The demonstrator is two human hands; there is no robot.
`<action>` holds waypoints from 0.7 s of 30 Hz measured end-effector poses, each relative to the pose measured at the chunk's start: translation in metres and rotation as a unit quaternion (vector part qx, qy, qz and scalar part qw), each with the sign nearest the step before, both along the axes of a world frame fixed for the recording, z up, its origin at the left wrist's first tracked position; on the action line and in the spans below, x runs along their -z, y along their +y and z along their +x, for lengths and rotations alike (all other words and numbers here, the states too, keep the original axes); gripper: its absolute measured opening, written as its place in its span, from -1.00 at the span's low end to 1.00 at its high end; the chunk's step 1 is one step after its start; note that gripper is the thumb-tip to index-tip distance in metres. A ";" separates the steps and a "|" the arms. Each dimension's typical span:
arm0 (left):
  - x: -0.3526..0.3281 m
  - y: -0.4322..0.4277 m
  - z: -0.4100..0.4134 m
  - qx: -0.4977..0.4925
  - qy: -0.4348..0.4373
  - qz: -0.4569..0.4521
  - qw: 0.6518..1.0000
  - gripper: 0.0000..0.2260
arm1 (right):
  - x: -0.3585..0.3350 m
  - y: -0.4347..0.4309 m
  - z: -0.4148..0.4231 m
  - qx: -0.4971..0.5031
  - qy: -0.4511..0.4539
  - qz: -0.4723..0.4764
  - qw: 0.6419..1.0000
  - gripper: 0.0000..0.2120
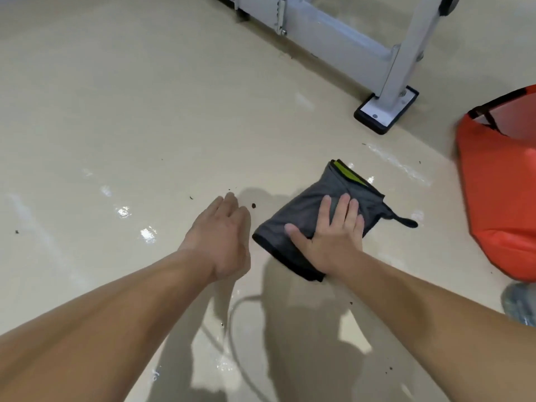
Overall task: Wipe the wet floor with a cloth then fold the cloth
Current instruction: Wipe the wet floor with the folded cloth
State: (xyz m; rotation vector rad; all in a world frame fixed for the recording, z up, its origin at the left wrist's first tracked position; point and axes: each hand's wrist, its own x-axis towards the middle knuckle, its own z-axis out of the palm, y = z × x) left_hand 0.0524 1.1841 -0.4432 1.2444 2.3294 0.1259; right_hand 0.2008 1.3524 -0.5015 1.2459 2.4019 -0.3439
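The right hand presses flat on the folded cloth, gripping nothing; the empty, open left hand hovers just beside its near-left edge.

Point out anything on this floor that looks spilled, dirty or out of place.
Wet streaks glint on the floor left of the left hand and beyond the cloth, so water remains. Dark specks lie scattered near both hands. The right hand presses the folded cloth flat.
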 end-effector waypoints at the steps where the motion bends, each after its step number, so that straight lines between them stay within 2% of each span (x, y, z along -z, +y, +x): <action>1: 0.000 -0.005 -0.002 -0.023 -0.007 0.003 1.000 -0.49 | 0.002 0.011 -0.015 0.008 0.001 -0.004 1.000 0.09; 5: -0.001 -0.030 -0.010 -0.093 -0.018 0.023 0.995 -0.55 | 0.011 0.017 -0.056 0.039 0.027 0.037 0.998 0.03; 9: -0.009 -0.058 -0.015 -0.129 -0.040 -0.006 0.991 -0.55 | 0.015 -0.015 -0.076 0.043 0.045 0.046 0.997 -0.05; 13: -0.019 -0.074 -0.016 -0.145 -0.030 -0.011 0.989 -0.60 | 0.019 -0.075 -0.083 -0.067 0.092 0.053 0.992 -0.06; 16: -0.018 -0.081 -0.011 -0.150 -0.041 -0.003 0.988 -0.47 | 0.024 -0.106 -0.081 -0.160 0.130 0.038 0.978 -0.07; 19: -0.003 -0.074 -0.003 -0.138 -0.057 0.022 0.989 -0.69 | 0.025 -0.086 -0.068 -0.213 0.119 0.032 0.969 -0.09; 21: 0.000 -0.054 0.007 -0.119 -0.063 0.029 0.990 -0.71 | 0.023 -0.054 -0.053 -0.197 0.112 0.047 0.973 -0.12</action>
